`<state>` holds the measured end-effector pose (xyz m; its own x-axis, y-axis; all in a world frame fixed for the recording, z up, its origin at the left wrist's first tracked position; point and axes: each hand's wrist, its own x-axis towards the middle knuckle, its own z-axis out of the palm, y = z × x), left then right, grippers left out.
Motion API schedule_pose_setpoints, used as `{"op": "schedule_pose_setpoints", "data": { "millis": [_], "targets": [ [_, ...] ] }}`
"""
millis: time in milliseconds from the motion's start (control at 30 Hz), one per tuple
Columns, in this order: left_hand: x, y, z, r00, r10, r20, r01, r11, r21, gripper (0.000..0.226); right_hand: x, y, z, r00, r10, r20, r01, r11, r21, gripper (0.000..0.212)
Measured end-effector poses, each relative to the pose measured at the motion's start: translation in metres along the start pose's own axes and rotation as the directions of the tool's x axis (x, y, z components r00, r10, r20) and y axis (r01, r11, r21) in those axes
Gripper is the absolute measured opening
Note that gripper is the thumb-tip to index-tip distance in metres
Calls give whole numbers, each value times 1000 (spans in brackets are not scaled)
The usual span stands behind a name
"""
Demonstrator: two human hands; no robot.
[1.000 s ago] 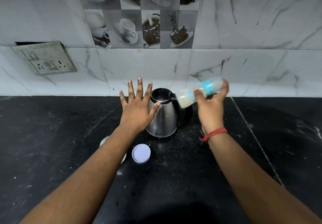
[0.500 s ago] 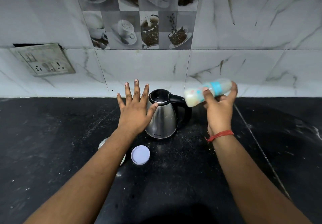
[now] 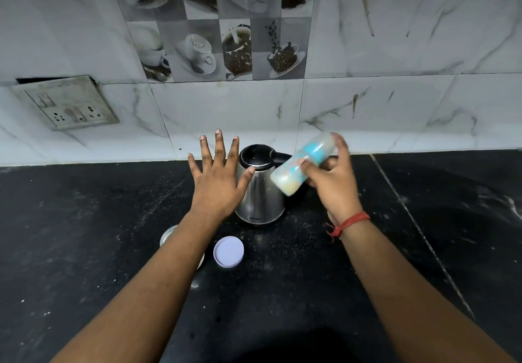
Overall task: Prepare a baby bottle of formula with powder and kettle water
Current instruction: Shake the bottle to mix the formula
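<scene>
Since half a second ago: bottle (image 3: 303, 164) has swung in my right hand (image 3: 334, 186), base now dipped lower-left in front of the kettle (image 3: 258, 186), top end raised toward the wall; earlier it lay closer to level and off to the kettle's right. It is blurred. Left hand (image 3: 216, 186) much as before.

Near: black surface (image 3: 84, 263), dusted with pale specks. A round white lid (image 3: 228, 251) lies flat on it, just right of my left forearm. A tin (image 3: 169, 234) sits under that forearm, mostly hidden; only its left rim shows.

Middle: left hand held flat, palm down, fingers (image 3: 219, 147) spread wide and holding nothing; thumb tip lies over the kettle's left shoulder, contact unclear. Right-hand fingers curl round the bottle's middle, thumb side toward me. Red thread (image 3: 348, 222) on the right wrist. Bottle is off the surface, tilted, milky contents inside, teal band near the upper end.

Far: steel kettle stands upright, black lid closed; bottle and right hand cover its handle. Behind, marble wall tiles, a coffee-cup tile panel (image 3: 217, 48), and a socket plate (image 3: 66, 102) at left.
</scene>
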<state>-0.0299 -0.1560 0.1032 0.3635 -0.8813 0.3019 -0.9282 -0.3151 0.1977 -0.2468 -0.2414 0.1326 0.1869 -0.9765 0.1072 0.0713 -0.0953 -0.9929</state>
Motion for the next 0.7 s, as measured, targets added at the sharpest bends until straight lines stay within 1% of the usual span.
{"op": "schedule_pose_setpoints", "data": {
  "millis": [33, 67, 100, 133, 167, 200, 233, 267, 300, 333, 367, 400, 433, 467, 500, 533, 567, 600, 633, 667, 700],
  "targets": [
    [0, -1, 0, 1000, -3, -3, 3, 1000, -3, 79, 2, 0, -2, 993, -4, -122, 14, 997, 80, 82],
    [0, -1, 1, 1000, -6, -5, 6, 1000, -6, 79, 4, 2, -2, 983, -16, -180, 33, 995, 93, 83],
    [0, -2, 0, 1000, -11, -7, 11, 1000, -8, 79, 2, 3, 0, 987, -26, -156, 36, 998, 60, 83],
    [1, -3, 0, 1000, -16, -9, 16, 1000, -11, 79, -2, 7, 3, 998, -26, -51, 25, 999, -21, 84],
    [2, -4, -1, 1000, -21, -11, 21, 1000, -13, 79, -5, 12, 5, 996, 10, 85, -2, 996, -94, 87],
    [2, -6, -2, 1000, -24, -15, 24, 1000, -16, 79, -5, 13, 4, 988, 45, 151, -30, 995, -100, 87],
    [3, -7, -3, 999, -26, -22, 25, 1000, -18, 79, -2, 10, 1, 989, 60, 137, -56, 998, -35, 86],
    [3, -9, -3, 999, -27, -28, 26, 999, -21, 80, 2, 4, -3, 997, 65, 52, -70, 993, 96, 84],
    [2, -10, -4, 999, -28, -30, 27, 999, -21, 80, 4, -1, -4, 996, 66, -67, -49, 973, 228, 84],
    [2, -10, -4, 999, -30, -27, 29, 999, -20, 81, 6, -2, -4, 986, 50, -160, -6, 964, 267, 84],
    [1, -10, -4, 999, -34, -19, 34, 999, -19, 82, 4, -4, -1, 982, 19, -187, 23, 976, 217, 86],
    [1, -9, -4, 999, -37, -10, 37, 999, -16, 82, -1, -4, 4, 993, -23, -119, 36, 993, 111, 87],
    [0, -8, -5, 999, -38, -4, 38, 999, -12, 83, -5, -1, 9, 999, -31, 31, 32, 999, -18, 88],
    [0, -8, -5, 999, -38, -2, 38, 999, -9, 83, -8, 1, 12, 987, -5, 160, 20, 995, -97, 87],
    [0, -8, -6, 999, -39, -5, 39, 999, -11, 83, -8, -3, 11, 980, -2, 200, 21, 996, -91, 84],
    [0, -9, -6, 999, -39, -9, 39, 999, -16, 83, -5, -8, 8, 988, -19, 151, 22, 1000, -20, 80],
    [0, -9, -6, 999, -39, -11, 39, 999, -20, 83, -1, -14, 5, 999, -35, 27, 32, 995, 98, 78],
    [0, -9, -6, 999, -40, -11, 40, 999, -20, 82, 4, -17, 4, 994, -39, -103, 58, 981, 187, 78],
    [-1, -9, -6, 999, -42, -8, 42, 999, -18, 81, 6, -16, 3, 983, -46, -180, 82, 977, 195, 81],
    [-1, -9, -6, 999, -43, -4, 43, 999, -14, 81, 5, -16, 5, 981, -70, -182, 96, 986, 139, 84],
    [-2, -9, -6, 999, -42, -2, 42, 999, -8, 81, 3, -10, 7, 992, -90, -84, 93, 995, 30, 86]
  ]
}}
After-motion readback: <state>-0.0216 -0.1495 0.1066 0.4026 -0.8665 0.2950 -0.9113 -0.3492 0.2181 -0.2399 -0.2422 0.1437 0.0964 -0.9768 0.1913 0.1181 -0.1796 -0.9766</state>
